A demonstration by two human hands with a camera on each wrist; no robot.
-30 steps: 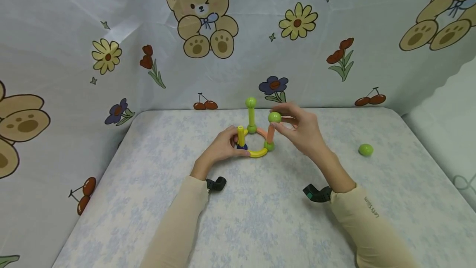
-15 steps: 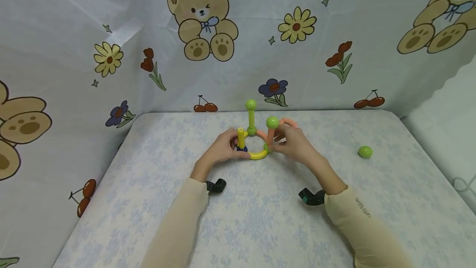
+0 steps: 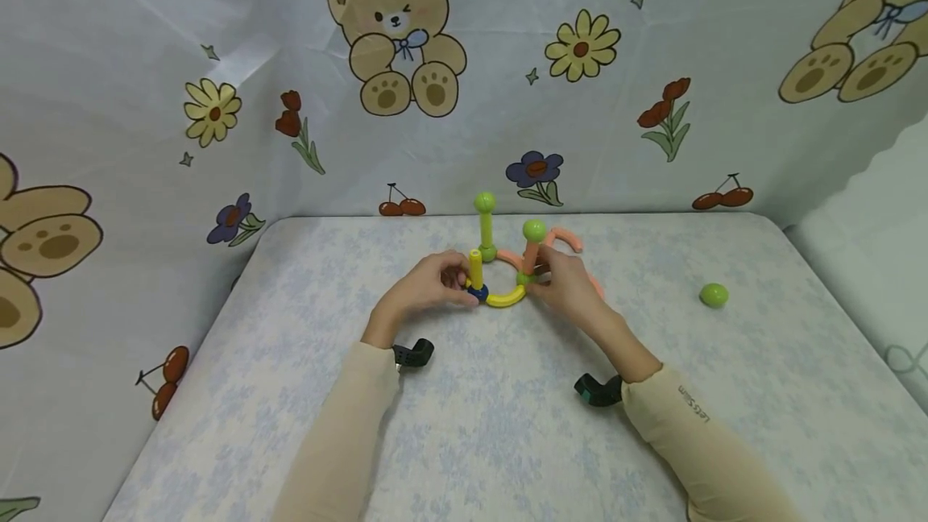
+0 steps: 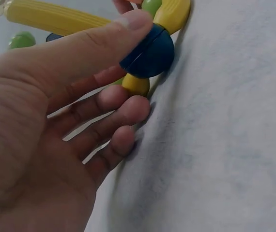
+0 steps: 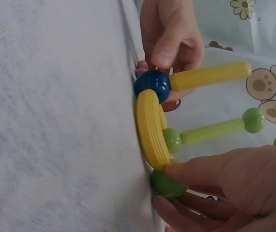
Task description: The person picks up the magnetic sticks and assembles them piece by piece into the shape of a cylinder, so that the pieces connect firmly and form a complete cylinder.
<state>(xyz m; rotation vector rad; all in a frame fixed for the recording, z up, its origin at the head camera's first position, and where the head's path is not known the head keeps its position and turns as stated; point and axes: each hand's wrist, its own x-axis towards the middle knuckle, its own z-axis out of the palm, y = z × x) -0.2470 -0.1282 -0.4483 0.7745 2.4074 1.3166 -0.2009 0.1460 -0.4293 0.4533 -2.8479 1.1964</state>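
Observation:
A toy of coloured rods and balls stands on the table, its curved rods joined into a ring. My left hand (image 3: 431,280) holds the dark blue ball (image 4: 152,53) at the ring's left, thumb over it and fingers curled behind. A yellow rod (image 3: 475,268) rises from that ball. My right hand (image 3: 569,284) pinches the lower green ball (image 5: 167,183) at the ring's right, by the end of the curved yellow rod (image 5: 150,130). Above that, an orange rod (image 3: 531,258) carries a green ball (image 3: 534,230). At the back, a light green rod (image 3: 486,230) stands upright, topped by another green ball (image 3: 484,202).
A loose green ball (image 3: 714,295) lies on the table (image 3: 507,425) to the right. Curved orange pieces (image 3: 569,237) lie behind and beside my right hand. A printed bear cloth (image 3: 464,135) hangs along the table's back edge.
My right hand has moved down from the upper green ball to the lower one, uncovering curved orange pieces behind. The blue ball with its yellow rod has shifted slightly right.

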